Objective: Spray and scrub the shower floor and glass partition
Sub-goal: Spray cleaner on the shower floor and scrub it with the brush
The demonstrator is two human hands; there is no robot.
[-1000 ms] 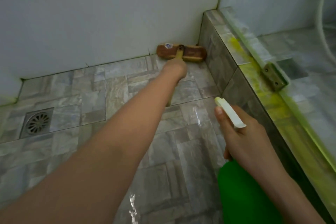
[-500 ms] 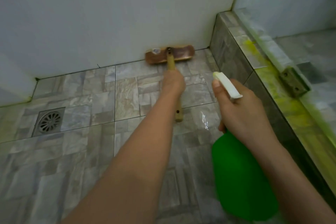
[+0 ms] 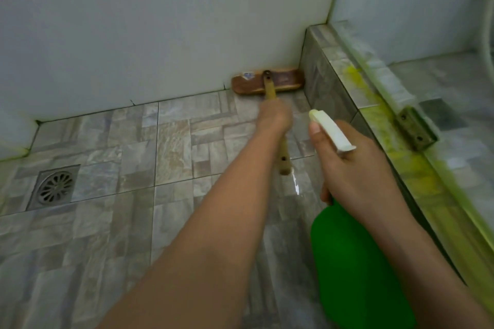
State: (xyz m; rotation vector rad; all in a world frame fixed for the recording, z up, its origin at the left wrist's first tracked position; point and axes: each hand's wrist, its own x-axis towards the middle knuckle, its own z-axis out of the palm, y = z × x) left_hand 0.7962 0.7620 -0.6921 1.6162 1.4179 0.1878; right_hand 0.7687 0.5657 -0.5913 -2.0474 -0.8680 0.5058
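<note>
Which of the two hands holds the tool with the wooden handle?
The left hand: it grips the scrub brush, whose head lies on the floor tiles at the foot of the wall. The right hand holds the green spray bottle instead.

A square metal drain [image 3: 54, 186] with a round slotted grate lies at the left. A plain white wall [image 3: 160, 29] runs across the far side and meets a grey tiled kerb [image 3: 324, 83] at the far right corner. A yellow-green stain [image 3: 355, 75] streaks the kerb's top, where a tarnished metal bracket [image 3: 415, 128] sits. A pale, blurred hose [image 3: 489, 24] curves down the right edge.
</note>
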